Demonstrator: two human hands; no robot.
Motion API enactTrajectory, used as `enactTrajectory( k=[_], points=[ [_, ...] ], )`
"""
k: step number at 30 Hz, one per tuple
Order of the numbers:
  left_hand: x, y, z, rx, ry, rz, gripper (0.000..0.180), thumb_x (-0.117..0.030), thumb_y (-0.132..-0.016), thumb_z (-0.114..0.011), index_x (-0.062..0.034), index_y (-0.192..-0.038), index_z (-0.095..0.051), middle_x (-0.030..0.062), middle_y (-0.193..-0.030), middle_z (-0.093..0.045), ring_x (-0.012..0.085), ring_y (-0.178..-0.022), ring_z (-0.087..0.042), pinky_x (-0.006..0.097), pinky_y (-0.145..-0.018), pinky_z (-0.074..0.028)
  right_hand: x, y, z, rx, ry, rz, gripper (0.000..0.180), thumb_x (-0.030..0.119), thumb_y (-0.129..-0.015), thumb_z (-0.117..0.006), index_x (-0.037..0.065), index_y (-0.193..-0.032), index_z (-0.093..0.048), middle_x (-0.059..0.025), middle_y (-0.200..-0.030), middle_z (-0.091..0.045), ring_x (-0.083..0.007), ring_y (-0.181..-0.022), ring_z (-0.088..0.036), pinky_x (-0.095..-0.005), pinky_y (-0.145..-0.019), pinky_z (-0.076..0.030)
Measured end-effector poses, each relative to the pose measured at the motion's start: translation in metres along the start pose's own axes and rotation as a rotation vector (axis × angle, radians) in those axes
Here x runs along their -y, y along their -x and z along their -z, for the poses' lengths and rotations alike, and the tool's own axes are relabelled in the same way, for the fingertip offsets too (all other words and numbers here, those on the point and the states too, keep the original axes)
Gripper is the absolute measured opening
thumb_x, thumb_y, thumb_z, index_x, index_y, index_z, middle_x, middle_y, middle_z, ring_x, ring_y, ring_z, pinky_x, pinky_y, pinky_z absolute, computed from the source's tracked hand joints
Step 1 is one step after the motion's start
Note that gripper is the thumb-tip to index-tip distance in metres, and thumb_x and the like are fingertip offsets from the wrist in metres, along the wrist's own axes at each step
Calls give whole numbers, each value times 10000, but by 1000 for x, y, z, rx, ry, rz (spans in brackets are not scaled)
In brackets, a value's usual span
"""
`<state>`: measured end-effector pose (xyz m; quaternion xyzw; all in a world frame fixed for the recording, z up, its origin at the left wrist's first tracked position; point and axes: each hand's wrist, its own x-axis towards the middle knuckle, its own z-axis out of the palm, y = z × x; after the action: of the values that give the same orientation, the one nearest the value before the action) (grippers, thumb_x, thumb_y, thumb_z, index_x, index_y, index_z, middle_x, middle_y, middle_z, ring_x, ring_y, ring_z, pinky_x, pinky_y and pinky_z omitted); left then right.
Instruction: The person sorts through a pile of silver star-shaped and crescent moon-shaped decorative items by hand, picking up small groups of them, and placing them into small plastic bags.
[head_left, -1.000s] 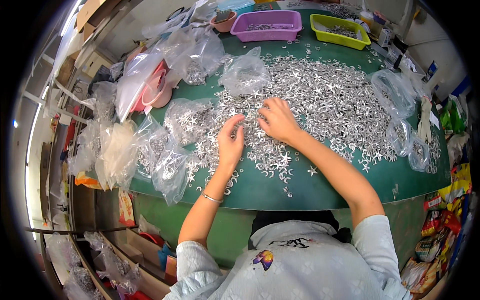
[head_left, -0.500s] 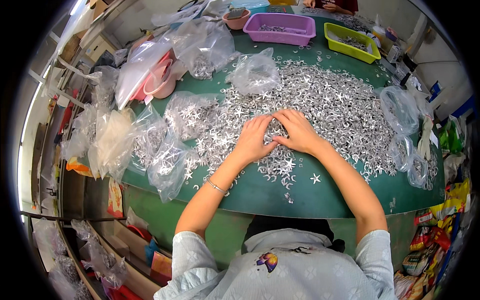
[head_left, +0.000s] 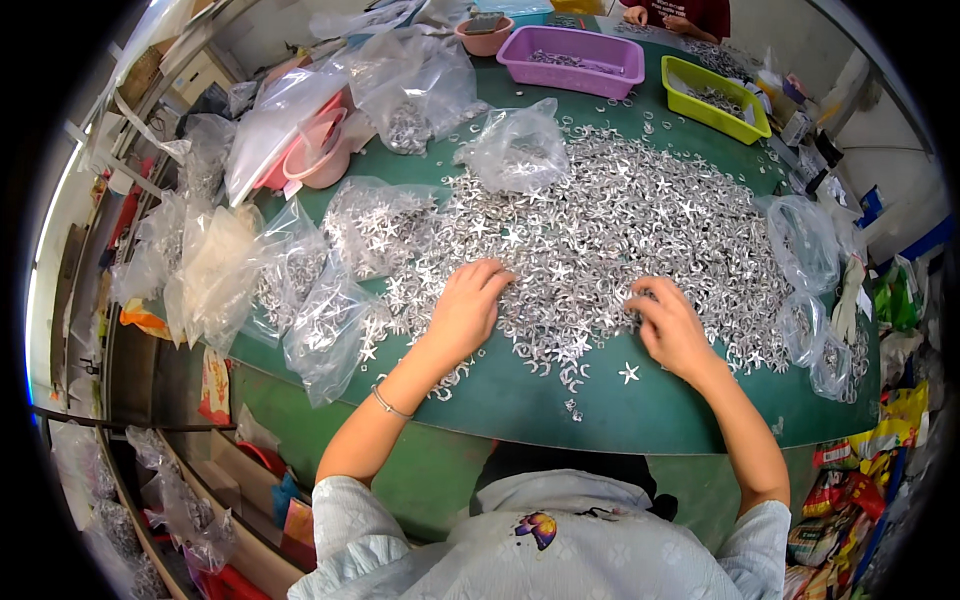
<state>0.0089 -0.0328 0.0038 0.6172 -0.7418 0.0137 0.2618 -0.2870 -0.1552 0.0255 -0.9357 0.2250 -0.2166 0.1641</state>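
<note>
A broad heap of small silvery metal pieces, star-shaped and crescent-shaped, is spread over the green table. My left hand rests on the heap's near left part, fingers apart and slightly bent, touching loose pieces. Farther right, my right hand is at the heap's near edge with curved fingers parted from the thumb. Pieces lie under its fingertips, but I see none clearly gripped. One single star lies apart on the table, just left of my right wrist.
Clear plastic bags of pieces crowd the left side, beside a pink basin. A purple tray and a yellow-green tray stand at the back. Empty-looking bags lie right. Another person's hands are at the far end.
My hands, together on the heap before, have separated: the left moved left and nearer, the right moved right and nearer. The view has shifted slightly.
</note>
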Motion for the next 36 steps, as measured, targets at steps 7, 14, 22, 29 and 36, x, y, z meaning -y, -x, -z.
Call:
enactTrajectory(
  k=[7, 14, 22, 29, 36],
  points=[
    [-27, -25, -11, -92, 83, 6, 359, -71, -801, -659, -43, -1144, -557, 138, -1211, -520, 358, -1169, -483, 453, -1024, -364, 21, -51, -27, -40, -122, 137, 398, 191, -802, -697, 63, -1165, -593, -130, -1232, -530, -336, -1209, -463, -453, -999, -379],
    [-7, -18, -17, -1, -13, -69, 310, -103, -772, -679, -37, -1045, -548, 131, -1109, -521, 343, -1119, -499, 441, -992, -385, 16, -33, -51, 61, 165, 143, 457, 303, -836, -673, 134, -1246, -564, -127, -1255, -522, -359, -1275, -394, -487, -1023, -353],
    [-2, 8, -3, -16, 35, -14, 289, 36, -742, -605, -30, -1015, -540, 143, -1100, -516, 358, -1106, -510, 441, -952, -421, 12, -5, -34, 43, 160, 147, 337, 87, -775, -658, 109, -1108, -610, -129, -1196, -545, -350, -1188, -480, -447, -938, -448],
    [-9, 17, 7, -8, 60, 65, 302, 58, -748, -590, -28, -1035, -556, 141, -1115, -518, 352, -1109, -503, 449, -935, -408, 4, 32, -8, 2, 194, 74, 323, 33, -714, -671, 89, -1031, -635, -128, -1167, -557, -349, -1159, -508, -436, -923, -448],
    [-35, 18, 10, -59, -29, 149, 399, 14, -785, -639, -45, -1170, -556, 177, -1306, -457, 392, -1285, -403, 521, -1048, -328, 14, 64, 10, -181, 185, -105, 313, -11, -716, -668, 69, -1016, -641, -128, -1095, -559, -342, -1082, -538, -442, -880, -439]
  ],
)
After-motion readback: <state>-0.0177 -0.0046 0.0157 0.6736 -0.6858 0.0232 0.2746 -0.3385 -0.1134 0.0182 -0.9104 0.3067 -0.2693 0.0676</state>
